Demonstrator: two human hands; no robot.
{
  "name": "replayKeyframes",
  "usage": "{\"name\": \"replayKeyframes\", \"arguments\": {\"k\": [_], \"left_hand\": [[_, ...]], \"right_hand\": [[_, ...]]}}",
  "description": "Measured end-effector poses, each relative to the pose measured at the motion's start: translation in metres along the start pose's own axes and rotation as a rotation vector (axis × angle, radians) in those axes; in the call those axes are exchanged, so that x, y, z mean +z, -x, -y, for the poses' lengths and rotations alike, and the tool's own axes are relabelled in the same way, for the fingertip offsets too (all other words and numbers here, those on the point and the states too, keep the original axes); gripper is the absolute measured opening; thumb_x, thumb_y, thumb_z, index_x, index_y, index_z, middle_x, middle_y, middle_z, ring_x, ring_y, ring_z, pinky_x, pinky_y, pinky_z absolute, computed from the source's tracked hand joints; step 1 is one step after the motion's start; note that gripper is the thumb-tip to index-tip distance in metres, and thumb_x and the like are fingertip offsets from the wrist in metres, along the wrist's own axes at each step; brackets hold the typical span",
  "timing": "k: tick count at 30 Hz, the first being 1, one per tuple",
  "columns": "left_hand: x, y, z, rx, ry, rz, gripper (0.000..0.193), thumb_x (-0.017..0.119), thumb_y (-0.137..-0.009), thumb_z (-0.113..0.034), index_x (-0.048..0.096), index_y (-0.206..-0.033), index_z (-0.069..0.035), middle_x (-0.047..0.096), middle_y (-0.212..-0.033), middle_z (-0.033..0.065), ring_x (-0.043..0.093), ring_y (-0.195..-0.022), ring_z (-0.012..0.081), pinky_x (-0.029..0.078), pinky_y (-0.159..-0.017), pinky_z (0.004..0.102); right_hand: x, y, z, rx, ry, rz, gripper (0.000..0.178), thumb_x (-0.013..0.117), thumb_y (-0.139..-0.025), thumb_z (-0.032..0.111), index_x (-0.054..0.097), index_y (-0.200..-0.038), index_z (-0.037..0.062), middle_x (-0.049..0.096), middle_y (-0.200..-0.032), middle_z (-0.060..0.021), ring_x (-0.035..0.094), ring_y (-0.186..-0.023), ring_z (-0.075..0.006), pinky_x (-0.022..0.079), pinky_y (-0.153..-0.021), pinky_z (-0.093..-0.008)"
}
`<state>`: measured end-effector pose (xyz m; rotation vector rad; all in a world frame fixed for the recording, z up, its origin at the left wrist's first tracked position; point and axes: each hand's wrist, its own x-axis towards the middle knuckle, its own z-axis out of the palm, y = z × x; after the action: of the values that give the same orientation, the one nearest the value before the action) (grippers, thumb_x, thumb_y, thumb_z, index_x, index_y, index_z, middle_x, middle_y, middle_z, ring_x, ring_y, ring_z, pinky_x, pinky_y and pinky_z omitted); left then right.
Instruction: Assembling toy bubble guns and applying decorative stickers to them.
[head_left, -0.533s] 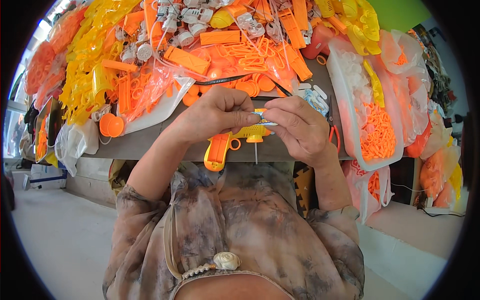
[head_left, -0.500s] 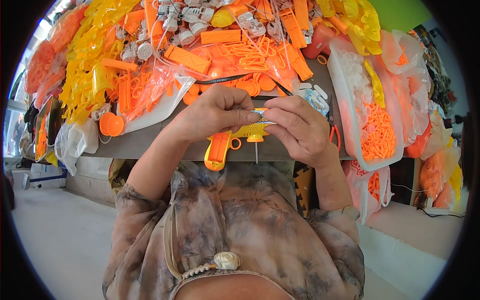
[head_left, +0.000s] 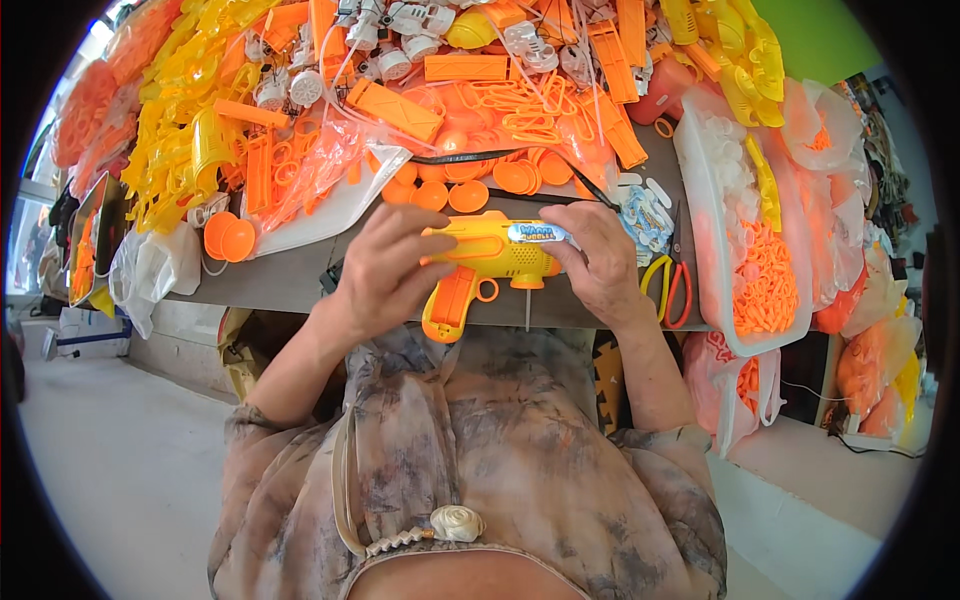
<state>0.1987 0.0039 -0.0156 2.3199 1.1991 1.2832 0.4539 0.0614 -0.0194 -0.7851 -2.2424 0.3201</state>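
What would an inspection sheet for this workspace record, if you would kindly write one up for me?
Surface: flat dark grey table, partly covered.
Job's things: yellow plastic toy gun with an orange grip recess; blue-and-white elongated sticker on its side.
Clutter: heaped orange and yellow plastic parts; round orange plastic caps; translucent plastic bin with small orange plastic pieces; metal scissors with red and yellow-green handles.
Hands: left hand at the toy gun's rear, blurred; right hand at its front, by the sticker; firmness of either grip unclear.
Cables: black cord-like strip beyond the toy gun; whether a cable, unclear.
Surroundings: pale smooth floor; bagged orange parts at right.
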Motion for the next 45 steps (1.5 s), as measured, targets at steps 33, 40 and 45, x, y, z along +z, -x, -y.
{"name": "replayKeyframes", "arguments": {"k": [33, 40, 45], "left_hand": [[0.025, 0.043, 0.014, 0.013, -0.181, 0.065, 0.041, 0.062, -0.074, -0.001, 0.060, -0.115, -0.004, 0.052, -0.121, 0.0162, 0.050, -0.112, 0.0374, 0.046, -0.092, 0.0413], [0.028, 0.043, 0.016, 0.032, -0.174, 0.058, 0.044, 0.062, -0.073, -0.001, 0.059, -0.117, -0.005, 0.049, -0.122, 0.0168, 0.048, -0.112, 0.0390, 0.046, -0.091, 0.0426], [0.028, 0.045, 0.017, 0.025, -0.183, 0.066, 0.044, 0.062, -0.072, -0.001, 0.060, -0.116, -0.004, 0.049, -0.121, 0.0169, 0.048, -0.112, 0.0392, 0.046, -0.091, 0.0429]], "right_hand": [[0.053, -0.010, 0.036, 0.002, -0.068, -0.002, 0.048, 0.072, -0.069, 0.004, 0.056, -0.115, 0.0030, 0.065, -0.102, -0.0090, 0.061, -0.092, -0.0274, 0.045, -0.087, -0.0403], [0.046, -0.001, 0.030, 0.020, -0.035, 0.027, 0.047, 0.071, -0.071, 0.006, 0.055, -0.114, 0.0001, 0.061, -0.110, -0.0143, 0.058, -0.101, -0.0306, 0.044, -0.091, -0.0422], [0.048, 0.015, 0.026, -0.089, 0.135, 0.072, 0.050, 0.071, -0.071, 0.009, 0.054, -0.117, -0.0027, 0.055, -0.120, -0.0167, 0.052, -0.114, -0.0309, 0.038, -0.097, -0.0455]]}}
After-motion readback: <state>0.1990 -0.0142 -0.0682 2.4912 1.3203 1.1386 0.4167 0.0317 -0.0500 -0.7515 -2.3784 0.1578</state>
